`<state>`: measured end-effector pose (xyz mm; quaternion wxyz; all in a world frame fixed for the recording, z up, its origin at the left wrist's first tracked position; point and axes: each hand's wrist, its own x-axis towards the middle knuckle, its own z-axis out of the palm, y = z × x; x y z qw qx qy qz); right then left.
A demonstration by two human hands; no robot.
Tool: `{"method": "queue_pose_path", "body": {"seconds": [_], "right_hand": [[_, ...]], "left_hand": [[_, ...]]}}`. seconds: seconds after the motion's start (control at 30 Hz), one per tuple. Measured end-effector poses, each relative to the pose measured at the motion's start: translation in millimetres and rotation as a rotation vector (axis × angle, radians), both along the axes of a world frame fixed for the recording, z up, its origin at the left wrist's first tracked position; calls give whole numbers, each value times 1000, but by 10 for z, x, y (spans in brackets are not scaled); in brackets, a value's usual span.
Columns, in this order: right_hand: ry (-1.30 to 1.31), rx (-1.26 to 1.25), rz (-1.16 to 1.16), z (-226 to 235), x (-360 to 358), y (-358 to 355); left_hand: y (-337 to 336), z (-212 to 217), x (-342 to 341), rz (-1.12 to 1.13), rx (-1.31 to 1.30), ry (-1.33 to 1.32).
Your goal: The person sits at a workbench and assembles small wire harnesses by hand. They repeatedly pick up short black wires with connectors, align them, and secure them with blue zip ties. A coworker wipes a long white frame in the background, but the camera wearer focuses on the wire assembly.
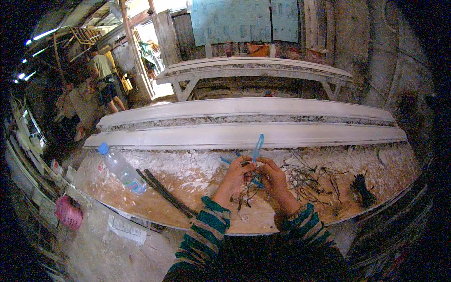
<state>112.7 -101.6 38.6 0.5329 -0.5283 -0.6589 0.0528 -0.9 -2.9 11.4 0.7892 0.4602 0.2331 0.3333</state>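
Observation:
My left hand (232, 177) and my right hand (272, 176) meet over the near part of the workbench, fingertips pinched together. Between them they grip a thin blue strip (258, 146), which rises in a narrow loop above the fingers. More blue ends stick out to the left of the fingers and below them. Whether these belong to the same strip is hidden by my hands. Thin dark strands (312, 181) lie tangled just right of my right hand, and a few more lie under the hands. Farther right sits a dark bundle of similar strands (362, 190).
A plastic bottle with a blue cap (123, 169) lies at the left, near dark slim strips (167, 193). Two long white boards (244, 135) span the bench's far side. A pink basket (69, 212) stands low at left. Behind are another table (258, 70) and a person (104, 75).

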Motion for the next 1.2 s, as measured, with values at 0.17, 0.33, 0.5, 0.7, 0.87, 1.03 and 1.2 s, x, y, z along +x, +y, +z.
{"method": "queue_pose_path", "body": {"seconds": [0.17, 0.33, 0.5, 0.7, 0.87, 1.03, 1.2], "right_hand": [[140, -38, 216, 73, -25, -19], [73, -153, 160, 41, 9, -36], [-5, -21, -49, -40, 72, 60], [36, 22, -91, -51, 65, 60], [70, -1, -103, -20, 19, 35], [236, -41, -120, -89, 25, 78], [592, -117, 15, -140, 106, 155]], "left_hand": [[134, -168, -4, -81, 21, 6], [127, -170, -31, -70, 6, 11], [90, -85, -49, -102, 32, -43], [13, -4, -17, -16, 17, -111], [-50, 51, 21, 149, 177, -33], [-101, 53, 76, 248, 495, 66], [-156, 84, 102, 287, 599, 9]]}}
